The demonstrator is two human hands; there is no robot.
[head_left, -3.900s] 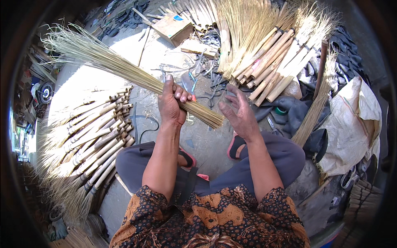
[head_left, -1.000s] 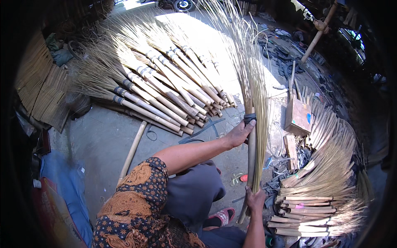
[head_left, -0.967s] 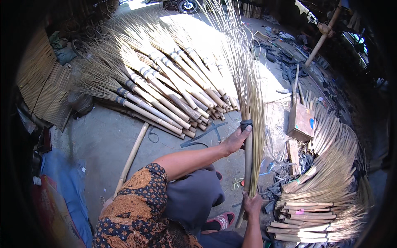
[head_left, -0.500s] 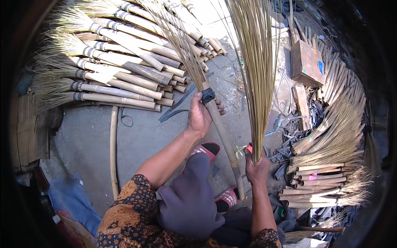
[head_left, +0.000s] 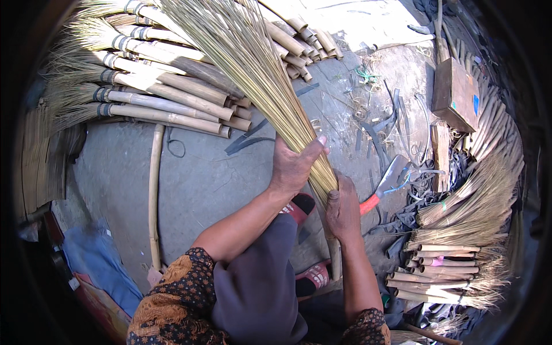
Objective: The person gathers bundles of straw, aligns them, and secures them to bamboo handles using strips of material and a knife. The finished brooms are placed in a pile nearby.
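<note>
Under both hands (head_left: 293, 167) (head_left: 343, 210), the straw bundle's (head_left: 259, 75) base is hidden.

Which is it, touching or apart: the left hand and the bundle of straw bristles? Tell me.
Touching. The head view shows the left hand wrapped around the straw bundle, its fingers pressed across the bristles.

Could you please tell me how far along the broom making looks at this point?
Done: finished bamboo-handled straw brooms lie stacked at upper left and lower right. In hand: the left hand and right hand both grip a loose bundle of yellow straw bristles at its narrow end. Left: no binding shows on this bundle, and a bare bamboo pole lies on the floor.
</note>
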